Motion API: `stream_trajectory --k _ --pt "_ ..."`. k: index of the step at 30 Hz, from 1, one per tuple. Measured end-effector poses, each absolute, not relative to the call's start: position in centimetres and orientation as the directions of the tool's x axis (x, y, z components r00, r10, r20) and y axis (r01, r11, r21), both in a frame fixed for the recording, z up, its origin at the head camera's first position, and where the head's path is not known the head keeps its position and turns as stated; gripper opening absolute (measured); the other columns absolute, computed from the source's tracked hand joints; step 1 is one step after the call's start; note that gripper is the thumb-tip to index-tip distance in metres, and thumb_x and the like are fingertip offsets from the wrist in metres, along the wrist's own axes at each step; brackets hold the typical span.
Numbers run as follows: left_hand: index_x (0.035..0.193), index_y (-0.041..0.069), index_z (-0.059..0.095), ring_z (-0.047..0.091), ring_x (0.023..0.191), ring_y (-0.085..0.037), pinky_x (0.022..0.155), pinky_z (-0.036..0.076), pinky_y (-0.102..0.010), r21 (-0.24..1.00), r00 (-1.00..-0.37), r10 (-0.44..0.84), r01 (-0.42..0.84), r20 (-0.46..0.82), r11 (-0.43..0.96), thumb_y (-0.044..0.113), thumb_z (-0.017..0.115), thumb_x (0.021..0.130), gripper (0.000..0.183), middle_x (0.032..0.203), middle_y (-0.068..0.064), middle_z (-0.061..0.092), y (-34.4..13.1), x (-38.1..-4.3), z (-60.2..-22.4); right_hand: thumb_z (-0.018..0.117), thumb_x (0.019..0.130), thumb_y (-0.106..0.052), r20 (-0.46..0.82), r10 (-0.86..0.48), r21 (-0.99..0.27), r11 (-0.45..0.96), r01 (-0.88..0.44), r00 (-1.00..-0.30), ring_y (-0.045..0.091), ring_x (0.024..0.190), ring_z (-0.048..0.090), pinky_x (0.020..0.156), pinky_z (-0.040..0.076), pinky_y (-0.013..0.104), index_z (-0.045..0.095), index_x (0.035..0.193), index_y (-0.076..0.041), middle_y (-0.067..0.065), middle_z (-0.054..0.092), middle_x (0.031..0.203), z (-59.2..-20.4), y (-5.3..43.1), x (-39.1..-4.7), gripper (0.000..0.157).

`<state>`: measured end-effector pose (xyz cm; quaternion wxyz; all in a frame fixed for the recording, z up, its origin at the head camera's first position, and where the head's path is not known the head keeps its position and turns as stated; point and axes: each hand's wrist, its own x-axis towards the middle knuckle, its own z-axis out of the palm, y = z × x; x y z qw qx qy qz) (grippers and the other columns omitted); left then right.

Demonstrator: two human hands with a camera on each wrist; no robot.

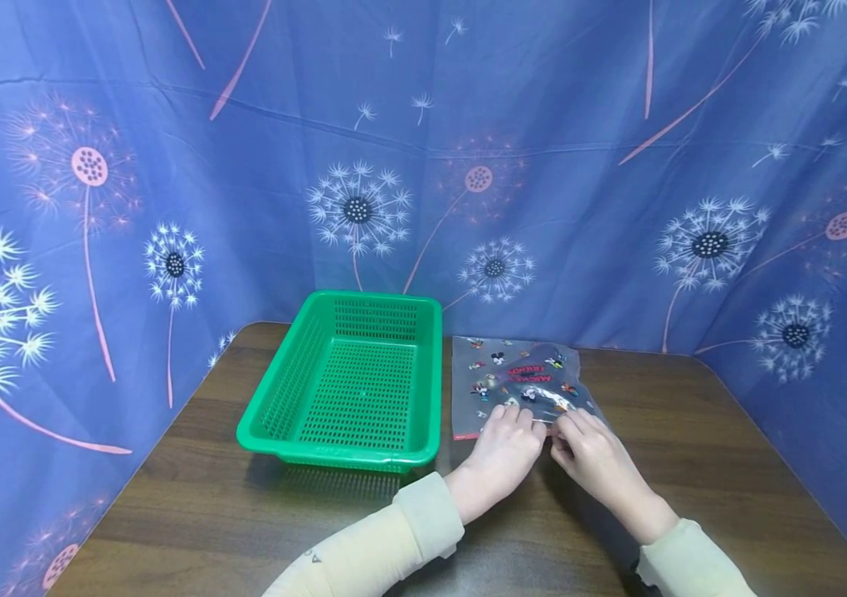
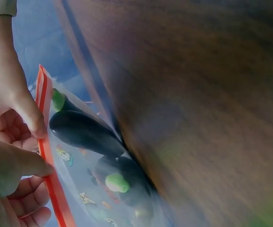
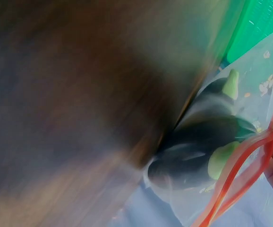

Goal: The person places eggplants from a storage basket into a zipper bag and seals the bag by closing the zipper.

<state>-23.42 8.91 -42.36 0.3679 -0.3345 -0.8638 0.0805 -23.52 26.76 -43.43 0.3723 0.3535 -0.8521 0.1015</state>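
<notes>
A clear zip bag (image 1: 494, 352) with colourful cartoon prints lies on the table, its red zip edge (image 2: 55, 189) toward me. Inside show several dark eggplants (image 2: 87, 132) with green stem ends. My left hand (image 1: 505, 448) pinches the red edge between thumb and fingers. Right beside it, my right hand (image 1: 591, 456) pinches the same edge. In the right wrist view, the two red strips (image 3: 240, 165) stand apart near the right hand, leaving a gap at the mouth, with eggplants (image 3: 202, 137) behind the clear film.
A green slatted plastic basket (image 1: 363, 390) stands to the left of the bag, with nothing in it. The brown wooden table (image 1: 192, 489) backs onto a blue curtain (image 1: 580, 207) with dandelion prints, which also hangs along both sides.
</notes>
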Motion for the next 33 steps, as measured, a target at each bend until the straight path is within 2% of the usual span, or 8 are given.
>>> stream_trajectory --k 7,16,25,33 --pt "0.08 0.026 0.061 0.053 0.074 -0.011 0.069 0.037 -0.027 -0.379 -0.522 0.638 0.522 0.566 0.764 0.022 0.062 0.083 0.005 0.073 0.008 0.056 8.8 -23.2 -42.6 0.054 0.069 -0.005 0.7 -0.517 0.085 0.745 -0.662 -0.493 0.014 0.066 0.048 0.062 0.041 0.032 0.056 0.078 -0.006 -0.002 0.052 0.071 -43.9 27.6 -23.3 0.009" --pt "0.079 0.025 0.062 0.054 0.074 -0.01 0.067 0.036 -0.027 -0.374 -0.52 0.636 0.525 0.571 0.765 0.022 0.06 0.084 0.006 0.072 0.007 0.055 8.8 -23.1 -43.0 0.064 0.061 0.0 0.686 -0.514 0.085 0.76 -0.644 -0.516 0.015 0.065 0.049 0.062 0.042 0.035 0.055 0.077 -0.007 -0.001 0.053 0.071 -44.2 28.8 -22.9 0.02" --pt "0.078 0.024 0.062 0.054 0.075 -0.011 0.068 0.037 -0.027 -0.368 -0.516 0.628 0.522 0.582 0.77 0.022 0.059 0.083 0.006 0.073 0.007 0.055 8.6 -23.2 -43.4 0.061 0.072 -0.006 0.694 -0.508 0.085 0.762 -0.642 -0.511 0.014 0.064 0.047 0.058 0.041 0.034 0.054 0.076 -0.007 -0.001 0.051 0.068 -44.7 30.1 -22.9 0.008" --pt "0.08 0.024 0.064 0.055 0.076 -0.011 0.068 0.037 -0.027 -0.357 -0.531 0.63 0.531 0.567 0.769 0.02 0.06 0.083 0.006 0.074 0.007 0.057 8.5 -23.4 -43.5 0.064 0.062 0.0 0.688 -0.495 0.07 0.774 -0.629 -0.531 0.011 0.064 0.046 0.056 0.039 0.029 0.05 0.076 -0.01 -0.004 0.05 0.069 -44.8 31.4 -22.8 0.022"
